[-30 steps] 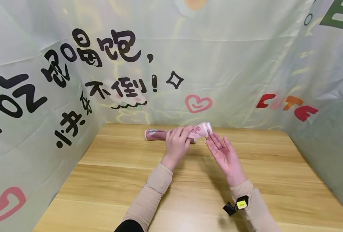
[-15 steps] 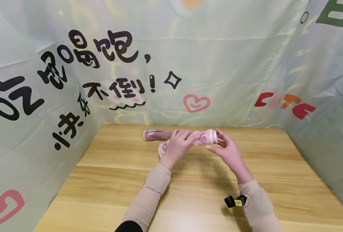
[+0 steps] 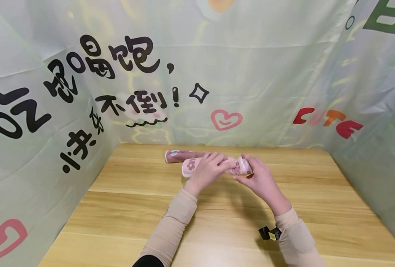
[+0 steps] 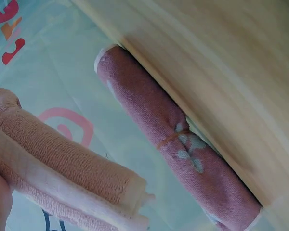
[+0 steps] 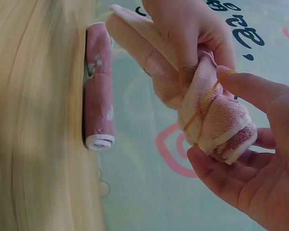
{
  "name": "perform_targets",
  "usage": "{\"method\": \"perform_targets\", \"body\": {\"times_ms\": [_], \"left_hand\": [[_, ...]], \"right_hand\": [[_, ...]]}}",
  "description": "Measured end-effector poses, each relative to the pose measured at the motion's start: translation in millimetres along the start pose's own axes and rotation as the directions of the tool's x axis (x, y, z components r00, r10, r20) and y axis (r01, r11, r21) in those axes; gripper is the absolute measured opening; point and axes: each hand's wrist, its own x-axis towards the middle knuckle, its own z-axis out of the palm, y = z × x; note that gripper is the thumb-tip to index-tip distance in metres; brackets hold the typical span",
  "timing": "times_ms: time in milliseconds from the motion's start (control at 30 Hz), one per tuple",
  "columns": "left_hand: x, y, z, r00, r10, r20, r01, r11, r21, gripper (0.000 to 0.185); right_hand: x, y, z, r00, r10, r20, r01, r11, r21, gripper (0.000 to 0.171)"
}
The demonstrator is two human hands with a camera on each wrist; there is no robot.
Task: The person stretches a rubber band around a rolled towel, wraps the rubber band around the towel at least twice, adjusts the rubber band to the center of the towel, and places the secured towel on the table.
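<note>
My left hand (image 3: 208,171) grips the middle of a rolled light pink towel (image 3: 190,165) held just above the wooden table (image 3: 217,222). In the right wrist view a thin rubber band (image 5: 204,103) crosses the roll (image 5: 216,115) near its end and hooks over my right index fingertip. My right hand (image 3: 259,180) cups that end, thumb below and fingers above. The left hand (image 5: 188,29) wraps the roll further along. A second, darker pink rolled towel (image 3: 177,155) lies behind, along the table's back edge, bound by its own band (image 4: 168,138).
Printed pale green fabric walls (image 3: 251,74) close the table in at the back, left and right. The dark roll (image 5: 98,86) lies right against the back wall. Bare wood stretches from the hands toward the near edge.
My right hand, open and palm up a second ago, has closed round the towel's end with the band. The light roll has come lower, and its flowered left end now shows.
</note>
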Motion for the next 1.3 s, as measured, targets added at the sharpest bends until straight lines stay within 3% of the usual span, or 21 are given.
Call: {"method": "perform_targets", "body": {"times_ms": [100, 300, 733, 1033, 1300], "left_hand": [[0.4, 1.0, -0.3, 1.000, 0.021, -0.002, -0.021, 1.000, 0.000, 0.030], [2.3, 1.2, -3.7, 0.998, 0.013, -0.055, -0.012, 1.000, 0.014, 0.034], [3.7, 1.0, -2.2, 0.994, -0.014, -0.113, 0.006, 0.997, -0.072, 0.028], [-0.7, -2.3, -0.7, 0.994, -0.109, -0.031, 0.105, 0.987, -0.124, 0.028], [-2.3, -4.1, -3.1, 0.984, -0.175, 0.039, 0.179, 0.976, -0.126, 0.027]], "right_hand": [[-1, 1, 1, 1.000, 0.001, 0.002, -0.001, 1.000, -0.025, 0.064], [-2, 3, 7, 0.998, 0.029, 0.057, -0.028, 0.999, -0.022, 0.062], [1, 11, 7, 0.982, 0.178, 0.070, -0.184, 0.977, 0.104, 0.059], [2, 19, -6, 0.953, 0.273, 0.135, -0.291, 0.946, 0.141, 0.069], [1, 28, -22, 0.965, 0.215, 0.149, -0.235, 0.963, 0.131, 0.068]]}}
